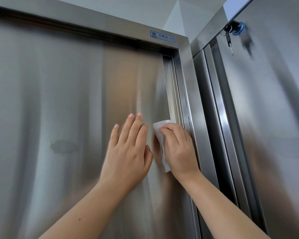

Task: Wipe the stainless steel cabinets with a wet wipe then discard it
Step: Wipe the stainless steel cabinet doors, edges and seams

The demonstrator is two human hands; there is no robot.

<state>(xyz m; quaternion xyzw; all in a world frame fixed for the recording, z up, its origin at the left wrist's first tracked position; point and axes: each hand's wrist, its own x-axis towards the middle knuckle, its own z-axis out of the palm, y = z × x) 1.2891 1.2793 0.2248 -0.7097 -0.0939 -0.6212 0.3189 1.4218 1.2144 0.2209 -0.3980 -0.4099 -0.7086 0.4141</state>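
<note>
A stainless steel cabinet door (67, 100) fills the left and middle of the head view. My left hand (128, 149) lies flat against it with fingers straight, pointing up. Just to its right, my right hand (178, 149) presses a white wet wipe (160, 133) against the door's right edge, beside the cabinet frame (190, 104). The wipe shows above and left of the fingers; most of it is hidden under the palm. A dull smudge (64, 146) marks the door left of my left hand.
A second stainless steel cabinet (269, 109) stands at the right, angled toward me. Keys (229, 38) hang from its blue lock (238, 28) near the top. A small blue label (162, 36) sits on the first cabinet's top frame. White wall shows above.
</note>
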